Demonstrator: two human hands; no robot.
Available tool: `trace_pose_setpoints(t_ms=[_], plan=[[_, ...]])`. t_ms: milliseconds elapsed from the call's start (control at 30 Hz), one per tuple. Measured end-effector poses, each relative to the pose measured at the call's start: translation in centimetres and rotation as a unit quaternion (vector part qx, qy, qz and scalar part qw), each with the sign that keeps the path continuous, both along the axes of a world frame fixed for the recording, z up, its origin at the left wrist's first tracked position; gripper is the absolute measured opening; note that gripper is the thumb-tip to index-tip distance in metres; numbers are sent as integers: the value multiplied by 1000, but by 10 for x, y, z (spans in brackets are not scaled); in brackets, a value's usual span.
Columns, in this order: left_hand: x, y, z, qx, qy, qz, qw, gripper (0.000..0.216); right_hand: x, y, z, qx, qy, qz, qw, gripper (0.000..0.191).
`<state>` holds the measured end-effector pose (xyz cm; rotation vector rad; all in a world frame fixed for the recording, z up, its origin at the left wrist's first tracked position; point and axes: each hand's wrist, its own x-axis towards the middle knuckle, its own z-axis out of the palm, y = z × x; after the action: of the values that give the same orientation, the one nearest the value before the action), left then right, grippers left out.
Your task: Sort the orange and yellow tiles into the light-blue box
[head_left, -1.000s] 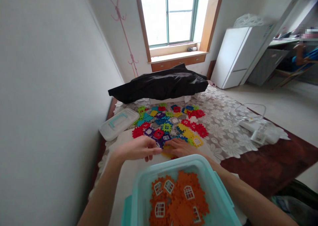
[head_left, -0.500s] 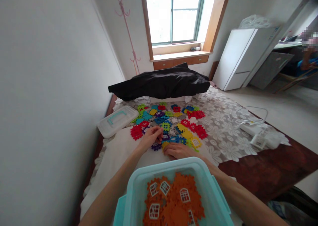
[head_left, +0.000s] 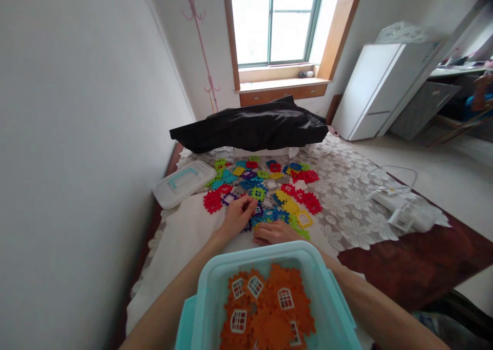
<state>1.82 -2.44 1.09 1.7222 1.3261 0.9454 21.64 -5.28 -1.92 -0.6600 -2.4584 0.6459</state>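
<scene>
My left hand (head_left: 239, 215) has its fingers curled and pressed together over purple gear-edged plastic building pieces (head_left: 257, 210); what the fingertips pinch is hidden. Just to its right and nearer me, my right hand (head_left: 276, 232) lies low with bent fingers. A sliver of yellow shows by its fingertips, but its grip is hidden. Blue pieces (head_left: 275, 215) lie just beyond that hand, and a lime-green window piece (head_left: 258, 193) is past the left. Between my forearms stands an aqua tub (head_left: 265, 255) holding orange pieces (head_left: 271, 309) and several white window frames.
Red pieces (head_left: 212, 202) and yellow pieces (head_left: 289, 203) are spread over a lace cloth (head_left: 346, 206). A clear lid (head_left: 185, 183) lies at left by the wall. Black sheeting (head_left: 254, 127) covers something behind. A white power strip (head_left: 391, 202) with cable lies right.
My left hand has shifted slightly right, toward the right hand, covering more of the purple pieces. Less yellow shows by my right fingertips. The view has turned slightly.
</scene>
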Motion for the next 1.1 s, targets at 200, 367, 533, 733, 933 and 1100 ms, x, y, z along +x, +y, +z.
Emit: trace_pose_setpoints(t_ms=[200,367,533,733,933,1100], plan=[[2,-6,10,22,17,12,1000,41,10,6,-3,10,94,-98,991,37],[16,-14,19,-38,-121,-32,991,45,18,10,4,-19,189,-248,950,37],[33,-21,18,-201,-286,-128,928,55,16,15,17,-52,332,-398,854,34],[41,-30,8,-346,-393,-180,833,71,6,23,14,-34,317,-334,887,23],[31,-22,-4,-414,-454,-190,766,36,6,24,0,58,261,-137,954,32],[24,-14,4,-410,-525,-166,728,30,11,18,9,36,315,-249,915,37]])
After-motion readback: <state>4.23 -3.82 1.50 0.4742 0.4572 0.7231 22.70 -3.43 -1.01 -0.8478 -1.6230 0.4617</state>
